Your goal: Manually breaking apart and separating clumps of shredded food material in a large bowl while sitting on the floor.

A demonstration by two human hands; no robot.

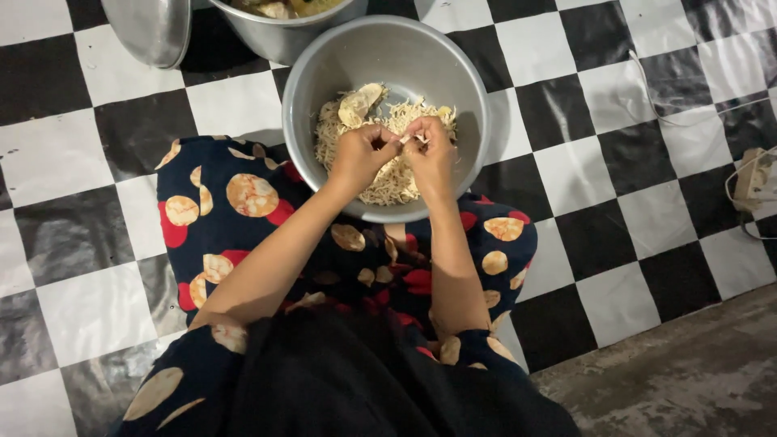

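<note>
- Checkered black-and-white floor mat (97,186), person sitting on it with a metal bowl (324,73) resting against their knees.
- Both hands are over the bowl, pinching the same little pale shred (409,138) between the fingertips: left hand (358,154) on one end, right hand (429,154) on the other.
- Right under them there's a heap of shredded stuff (380,182) in the bowl, with a bigger pale chunk (358,103) on top at the far side.
- Behind the bowl sits a pot (275,36), with a lid (150,28) to its left.
- Off to the right, a white cord (647,89) and a plug strip (749,178).
</note>
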